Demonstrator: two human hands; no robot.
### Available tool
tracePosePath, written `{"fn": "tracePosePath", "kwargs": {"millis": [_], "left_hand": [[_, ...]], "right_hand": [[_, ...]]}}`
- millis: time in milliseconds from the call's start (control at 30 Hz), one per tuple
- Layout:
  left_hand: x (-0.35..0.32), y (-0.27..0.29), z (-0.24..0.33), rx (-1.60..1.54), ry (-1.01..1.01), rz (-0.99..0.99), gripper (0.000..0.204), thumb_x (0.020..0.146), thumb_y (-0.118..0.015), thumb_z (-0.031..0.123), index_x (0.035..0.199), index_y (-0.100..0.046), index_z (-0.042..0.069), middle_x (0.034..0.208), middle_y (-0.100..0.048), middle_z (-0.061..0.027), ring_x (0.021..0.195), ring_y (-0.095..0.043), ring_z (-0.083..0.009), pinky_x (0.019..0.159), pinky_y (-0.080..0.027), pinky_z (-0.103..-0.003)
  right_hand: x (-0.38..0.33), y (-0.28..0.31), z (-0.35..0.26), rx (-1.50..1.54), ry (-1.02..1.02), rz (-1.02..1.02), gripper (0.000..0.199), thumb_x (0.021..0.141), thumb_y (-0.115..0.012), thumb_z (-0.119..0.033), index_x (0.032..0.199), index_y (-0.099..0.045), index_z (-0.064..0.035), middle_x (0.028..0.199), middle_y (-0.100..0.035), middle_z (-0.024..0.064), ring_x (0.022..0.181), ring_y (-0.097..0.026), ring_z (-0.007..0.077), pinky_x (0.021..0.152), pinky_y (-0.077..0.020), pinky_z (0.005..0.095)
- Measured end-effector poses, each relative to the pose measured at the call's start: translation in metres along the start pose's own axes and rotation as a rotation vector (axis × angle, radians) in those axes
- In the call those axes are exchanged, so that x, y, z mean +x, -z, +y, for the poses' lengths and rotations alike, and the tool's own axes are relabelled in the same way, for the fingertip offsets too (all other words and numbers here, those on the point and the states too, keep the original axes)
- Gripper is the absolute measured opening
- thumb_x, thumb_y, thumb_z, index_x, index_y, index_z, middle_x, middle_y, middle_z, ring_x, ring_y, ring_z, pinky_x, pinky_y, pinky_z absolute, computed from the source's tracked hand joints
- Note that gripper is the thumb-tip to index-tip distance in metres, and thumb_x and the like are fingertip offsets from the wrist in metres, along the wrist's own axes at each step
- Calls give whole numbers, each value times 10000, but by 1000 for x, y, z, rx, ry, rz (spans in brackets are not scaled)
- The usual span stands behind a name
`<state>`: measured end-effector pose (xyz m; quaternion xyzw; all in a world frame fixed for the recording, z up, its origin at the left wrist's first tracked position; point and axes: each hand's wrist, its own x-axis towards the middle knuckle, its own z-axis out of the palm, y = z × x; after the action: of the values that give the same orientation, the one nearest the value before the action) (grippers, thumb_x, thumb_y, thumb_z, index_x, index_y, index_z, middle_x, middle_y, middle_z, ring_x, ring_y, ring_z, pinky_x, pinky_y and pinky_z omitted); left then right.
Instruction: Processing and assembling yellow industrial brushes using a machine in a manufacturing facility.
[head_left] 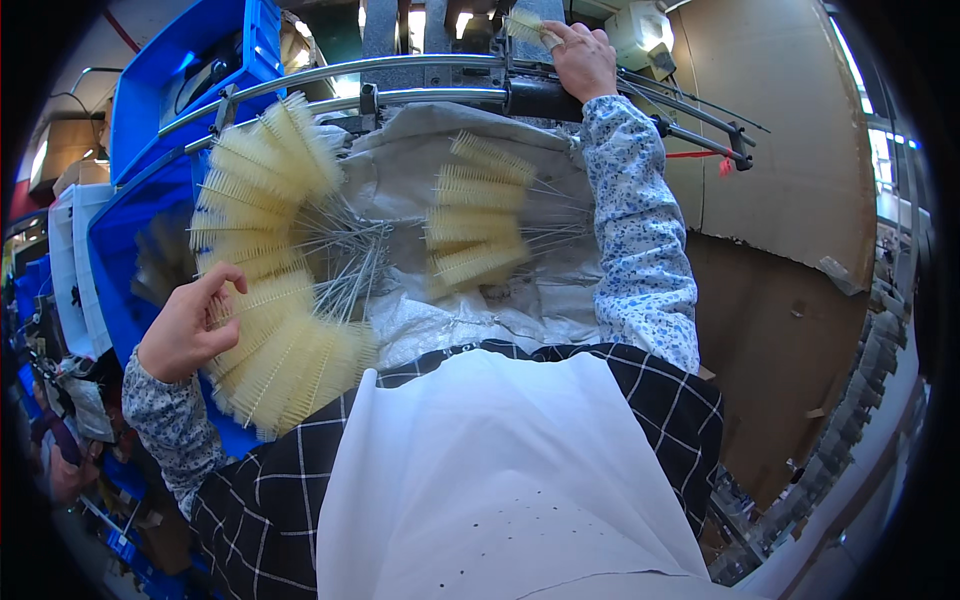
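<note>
A large fan of bottle brushes [265, 255] with pale yellow bristles and twisted wire stems lies at the left, stems pointing inward. At its left edge my left hand [190, 325] is at the bristles, thumb and index finger curved and apart, nothing visibly gripped; its other fingers are partly hidden. A smaller row of similar brushes [478, 215] rests on the pale cloth sheet [410, 150] in the middle. My right hand [583, 62] reaches up to the machine at the far side, fingers closed on one bottle brush [527, 27], its bristles sticking out to the left.
Metal rails [430, 96] cross in front of the machine [380, 40]. Blue bins [135, 110] stand at the left, beside a white crate [85, 265]. Tall cardboard [770, 150] lines the right side, with a red ribbon [726, 166] on a rail end nearby.
</note>
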<state>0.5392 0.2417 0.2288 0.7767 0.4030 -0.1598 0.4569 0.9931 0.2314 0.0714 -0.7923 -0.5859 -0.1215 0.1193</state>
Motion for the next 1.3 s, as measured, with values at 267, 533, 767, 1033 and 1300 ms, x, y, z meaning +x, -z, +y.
{"fn": "tracePosePath", "kwargs": {"millis": [267,533,767,1033,1300], "left_hand": [[-18,11,0,-204,-173,364,274,607,-474,2,876,-420,23,719,-378,12,638,-342,-50,574,-288,-169],[-21,28,-6,-114,-460,579,345,669,-514,107,986,-400,33,905,-386,-47,782,-376,-110,703,-300,-227],[-31,33,-16,-112,-409,587,343,681,-503,90,1003,-401,28,939,-394,-50,837,-386,-125,750,-300,-235],[-31,40,-13,-77,-526,766,383,638,-496,41,1009,-404,17,932,-404,-52,806,-406,-110,723,-316,-222],[-48,45,-26,-89,-481,734,365,684,-476,91,1035,-391,36,969,-388,-66,859,-386,-143,783,-295,-250]], "right_hand": [[7,0,15,-18,30,-77,297,764,-456,-193,1048,-510,-264,877,-515,-9,918,-422,210,779,-321,402],[24,-24,15,-27,223,133,212,763,-456,-225,949,-557,-211,967,-483,22,1010,-357,213,796,-272,400],[-14,3,43,-233,-271,114,378,724,-515,-332,1070,-501,-182,1011,-507,7,1030,-375,231,832,-281,439],[-11,-2,29,138,-282,48,314,717,-517,-225,1018,-542,-139,1014,-535,54,951,-482,229,791,-333,412],[0,-5,-28,128,-269,46,251,719,-500,-177,956,-561,-118,960,-545,44,925,-492,205,765,-326,429]]}}
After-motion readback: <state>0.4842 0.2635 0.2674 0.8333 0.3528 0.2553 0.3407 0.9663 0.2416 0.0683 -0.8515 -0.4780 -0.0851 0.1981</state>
